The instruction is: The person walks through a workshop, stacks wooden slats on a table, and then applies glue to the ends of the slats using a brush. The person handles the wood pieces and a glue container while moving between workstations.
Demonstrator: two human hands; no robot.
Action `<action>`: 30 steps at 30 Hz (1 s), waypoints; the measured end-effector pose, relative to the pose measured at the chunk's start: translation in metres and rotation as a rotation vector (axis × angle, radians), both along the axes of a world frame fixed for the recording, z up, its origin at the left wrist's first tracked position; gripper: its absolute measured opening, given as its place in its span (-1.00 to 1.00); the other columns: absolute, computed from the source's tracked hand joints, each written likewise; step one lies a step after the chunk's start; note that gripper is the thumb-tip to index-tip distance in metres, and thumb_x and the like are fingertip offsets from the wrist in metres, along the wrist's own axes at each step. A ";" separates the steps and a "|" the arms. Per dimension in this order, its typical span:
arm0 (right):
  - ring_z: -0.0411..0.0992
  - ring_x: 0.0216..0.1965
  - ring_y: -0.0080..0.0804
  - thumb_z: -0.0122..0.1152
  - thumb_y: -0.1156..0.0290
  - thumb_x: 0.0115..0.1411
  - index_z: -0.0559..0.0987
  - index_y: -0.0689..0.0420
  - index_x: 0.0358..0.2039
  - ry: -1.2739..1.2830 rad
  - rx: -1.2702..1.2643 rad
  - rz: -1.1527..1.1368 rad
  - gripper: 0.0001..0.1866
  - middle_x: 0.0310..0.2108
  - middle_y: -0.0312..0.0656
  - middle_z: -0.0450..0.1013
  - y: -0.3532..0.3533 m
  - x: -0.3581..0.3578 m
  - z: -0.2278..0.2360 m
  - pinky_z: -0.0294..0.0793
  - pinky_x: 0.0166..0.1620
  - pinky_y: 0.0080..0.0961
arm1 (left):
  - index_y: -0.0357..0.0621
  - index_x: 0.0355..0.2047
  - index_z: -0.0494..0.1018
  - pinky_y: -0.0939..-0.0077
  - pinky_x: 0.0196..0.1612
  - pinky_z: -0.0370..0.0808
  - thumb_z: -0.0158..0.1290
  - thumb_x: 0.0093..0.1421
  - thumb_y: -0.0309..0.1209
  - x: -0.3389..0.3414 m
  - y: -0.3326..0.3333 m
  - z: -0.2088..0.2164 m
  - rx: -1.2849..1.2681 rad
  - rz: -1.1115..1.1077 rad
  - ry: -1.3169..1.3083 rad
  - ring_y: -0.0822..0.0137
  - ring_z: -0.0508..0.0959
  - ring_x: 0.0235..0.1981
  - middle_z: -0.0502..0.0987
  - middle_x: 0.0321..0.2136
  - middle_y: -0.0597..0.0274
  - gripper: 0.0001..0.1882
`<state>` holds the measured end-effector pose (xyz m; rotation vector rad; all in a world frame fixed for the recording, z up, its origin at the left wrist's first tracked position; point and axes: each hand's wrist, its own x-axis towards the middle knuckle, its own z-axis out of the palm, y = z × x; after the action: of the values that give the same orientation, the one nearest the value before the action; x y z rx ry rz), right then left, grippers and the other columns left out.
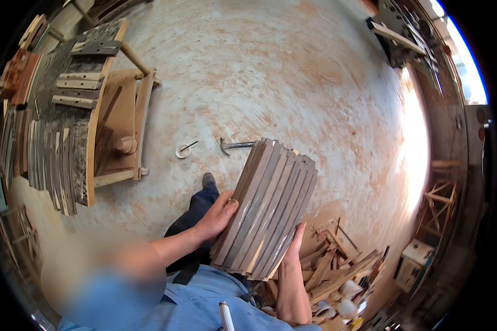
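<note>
A thick stack of dark wooden slats (268, 207) is held in front of my body, its long edges tilted up to the right. My left hand (220, 214) grips its left side, thumb lying against the outer slat. At the lower right side, my right hand (295, 245) presses with the thumb along the edge; its other fingers are hidden under the stack. On the floor just beyond the stack lies a claw hammer (234, 145), its handle end covered by the slats. A small white cup (183, 150) with a dark stick across it stands left of the hammer.
To the left, a workbench (91, 160) carries several rows of slats (55, 165) and notched wooden pieces (78, 84). Wood offcuts (337, 265) lie heaped at the lower right. A dark machine (397, 38) stands at the far right. My shoe (208, 179) rests on the floor.
</note>
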<state>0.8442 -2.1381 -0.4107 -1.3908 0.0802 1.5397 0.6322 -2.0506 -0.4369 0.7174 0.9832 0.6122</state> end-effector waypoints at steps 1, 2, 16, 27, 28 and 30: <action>0.17 0.25 -0.08 -0.32 -0.34 0.25 0.11 0.15 0.32 -0.006 -0.028 0.025 -0.11 0.28 -0.04 0.15 0.014 0.003 -0.003 0.16 0.28 -0.22 | -0.31 0.13 0.19 0.49 0.09 0.25 -0.15 0.36 -0.17 0.002 0.008 -0.003 -0.006 0.044 -0.015 0.37 0.32 -0.02 0.36 -0.06 0.10 -0.51; 0.17 0.25 -0.08 -0.32 -0.34 0.25 0.11 0.15 0.32 -0.012 -0.056 0.049 -0.11 0.28 -0.04 0.15 0.026 0.004 -0.007 0.15 0.28 -0.22 | -0.31 0.13 0.19 0.49 0.09 0.25 -0.15 0.36 -0.18 0.001 0.015 -0.006 -0.022 0.071 -0.001 0.37 0.32 -0.02 0.36 -0.06 0.10 -0.51; 0.13 0.27 -0.28 -0.14 -0.08 0.34 0.08 0.22 0.32 0.278 -0.048 0.447 -0.26 0.29 -0.14 0.14 0.163 0.037 -0.209 0.10 0.29 -0.35 | -0.20 0.09 0.21 0.46 0.10 0.28 -0.12 0.35 -0.14 0.005 0.074 -0.144 -0.203 0.505 0.185 0.39 0.34 -0.03 0.34 -0.06 0.18 -0.55; 0.08 0.28 -0.33 -0.15 -0.06 0.35 0.09 0.27 0.31 0.074 -0.096 0.821 -0.26 0.27 -0.10 0.15 0.298 0.104 -0.412 0.03 0.30 -0.43 | -0.25 0.18 0.18 0.44 0.11 0.28 -0.31 0.42 -0.06 0.100 0.111 -0.378 -0.321 0.788 0.082 0.36 0.36 0.01 0.34 0.01 0.12 -0.46; 0.08 0.28 -0.34 -0.18 -0.04 0.36 0.09 0.27 0.31 0.095 -0.124 0.818 -0.28 0.27 -0.11 0.14 0.303 0.113 -0.438 0.03 0.30 -0.43 | -0.25 0.18 0.18 0.44 0.10 0.29 -0.32 0.42 -0.08 0.102 0.126 -0.394 -0.282 0.709 0.143 0.36 0.36 0.00 0.35 0.01 0.11 -0.47; 0.08 0.28 -0.36 -0.22 0.01 0.39 0.10 0.27 0.31 0.138 -0.179 0.807 -0.33 0.28 -0.11 0.14 0.314 0.128 -0.491 0.03 0.31 -0.43 | -0.24 0.18 0.19 0.44 0.09 0.30 -0.32 0.43 -0.12 0.107 0.148 -0.435 -0.203 0.612 0.245 0.36 0.38 -0.02 0.36 -0.01 0.11 -0.50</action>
<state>0.9719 -1.8239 -0.9015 -1.5463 -0.3027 2.3358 0.7391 -1.9029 -0.8714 0.3038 1.4885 0.9512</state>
